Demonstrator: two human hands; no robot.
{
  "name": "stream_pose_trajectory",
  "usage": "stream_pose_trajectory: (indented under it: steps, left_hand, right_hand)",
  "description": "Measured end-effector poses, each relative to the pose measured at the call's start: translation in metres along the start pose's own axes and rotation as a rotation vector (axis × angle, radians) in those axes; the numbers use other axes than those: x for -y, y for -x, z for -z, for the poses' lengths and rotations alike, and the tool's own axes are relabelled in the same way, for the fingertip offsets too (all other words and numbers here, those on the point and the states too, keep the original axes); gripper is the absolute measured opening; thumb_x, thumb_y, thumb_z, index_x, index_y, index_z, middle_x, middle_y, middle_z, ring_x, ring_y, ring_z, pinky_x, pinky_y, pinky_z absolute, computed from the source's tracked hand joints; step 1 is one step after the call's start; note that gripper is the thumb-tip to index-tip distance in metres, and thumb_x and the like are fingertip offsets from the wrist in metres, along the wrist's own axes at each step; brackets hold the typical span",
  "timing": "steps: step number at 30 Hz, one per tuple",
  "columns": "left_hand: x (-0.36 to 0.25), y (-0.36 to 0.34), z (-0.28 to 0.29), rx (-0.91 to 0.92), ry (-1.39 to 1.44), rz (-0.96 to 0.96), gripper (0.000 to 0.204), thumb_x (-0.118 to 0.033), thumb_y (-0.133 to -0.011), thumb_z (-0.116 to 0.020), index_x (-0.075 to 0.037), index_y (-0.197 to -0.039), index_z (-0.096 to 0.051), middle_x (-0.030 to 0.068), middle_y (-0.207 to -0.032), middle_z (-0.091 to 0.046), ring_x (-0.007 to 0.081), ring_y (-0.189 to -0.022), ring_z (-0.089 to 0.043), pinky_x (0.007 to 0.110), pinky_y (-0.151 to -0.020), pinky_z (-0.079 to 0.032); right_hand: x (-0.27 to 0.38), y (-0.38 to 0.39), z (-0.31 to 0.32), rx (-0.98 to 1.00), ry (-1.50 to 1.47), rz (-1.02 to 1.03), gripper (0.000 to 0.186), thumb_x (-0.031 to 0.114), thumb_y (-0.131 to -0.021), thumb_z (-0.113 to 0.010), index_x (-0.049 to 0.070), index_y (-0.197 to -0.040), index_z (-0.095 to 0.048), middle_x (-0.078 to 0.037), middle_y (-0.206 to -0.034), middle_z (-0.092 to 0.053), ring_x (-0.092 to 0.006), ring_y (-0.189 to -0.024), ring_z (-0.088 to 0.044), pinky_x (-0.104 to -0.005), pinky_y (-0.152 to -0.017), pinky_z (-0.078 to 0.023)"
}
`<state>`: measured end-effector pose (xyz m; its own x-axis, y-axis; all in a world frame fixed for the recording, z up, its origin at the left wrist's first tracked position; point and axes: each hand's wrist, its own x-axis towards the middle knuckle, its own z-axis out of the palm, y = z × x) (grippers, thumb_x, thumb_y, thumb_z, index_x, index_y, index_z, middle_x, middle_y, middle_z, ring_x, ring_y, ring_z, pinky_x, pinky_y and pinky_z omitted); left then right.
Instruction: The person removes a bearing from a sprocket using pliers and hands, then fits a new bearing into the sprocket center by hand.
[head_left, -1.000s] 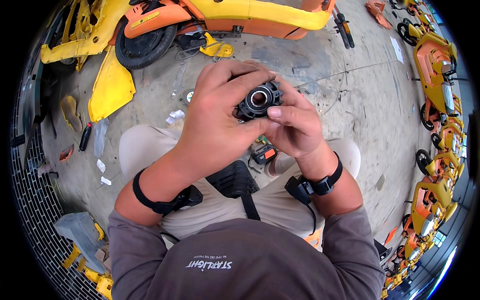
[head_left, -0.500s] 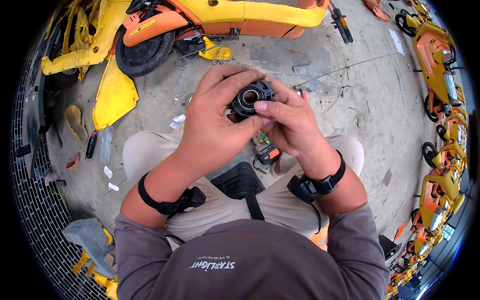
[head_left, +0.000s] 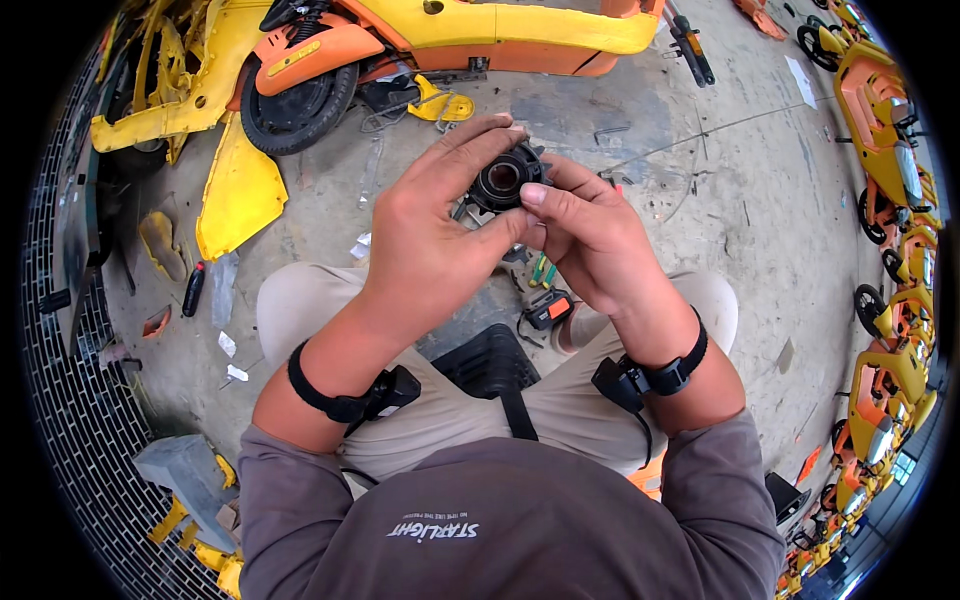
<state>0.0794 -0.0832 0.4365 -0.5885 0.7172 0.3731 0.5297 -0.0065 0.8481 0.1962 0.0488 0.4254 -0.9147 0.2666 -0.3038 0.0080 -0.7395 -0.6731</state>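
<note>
A small black round hub part with a metal-rimmed centre hole and a notched edge is held up between my two hands above my knees. Curled round its left and far side, my left hand has the fingers over the top and the thumb beneath. At the part's right edge, my right hand presses its thumb against the rim, with the fingers behind. The back of the part is hidden. Below my hands, a cordless power tool with a black and orange battery lies on the floor between my feet.
Ahead lies a yellow and orange scooter with a black wheel. To the left are a yellow panel, a dark bottle and a grey block. Several scooters line the right side. Scraps litter the concrete floor.
The hub part has turned slightly in my hands, so its centre hole looks darker and deeper. Both hands have shifted a little; the left fingers are lifted higher over it.
</note>
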Motion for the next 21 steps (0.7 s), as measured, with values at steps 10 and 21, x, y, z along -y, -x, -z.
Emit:
stream_pose_trajectory:
  steps: [10,21]
  left_hand:
    - [-0.002,0.000,-0.001,0.011,-0.030,-0.017,0.052,-0.003,-0.072,-0.079,-0.003,-0.123,-0.067,0.0164,-0.130,-0.065,0.0296,-0.118,-0.065,0.036,-0.097,-0.053]
    - [-0.004,-0.001,0.003,0.019,-0.027,0.041,0.057,-0.009,-0.075,-0.085,0.000,-0.128,-0.065,0.0184,-0.133,-0.063,0.0272,-0.126,-0.059,0.036,-0.106,-0.046]
  right_hand:
    - [0.001,0.002,0.001,0.031,-0.087,-0.015,0.029,0.009,-0.093,-0.065,-0.004,-0.118,-0.061,-0.006,-0.106,-0.065,-0.0136,-0.097,-0.059,-0.0305,-0.089,-0.046]
    - [0.000,0.004,0.003,0.067,-0.236,-0.005,0.026,0.012,-0.094,-0.057,-0.003,-0.115,-0.058,-0.009,-0.109,-0.064,-0.0163,-0.102,-0.060,-0.0320,-0.095,-0.045]
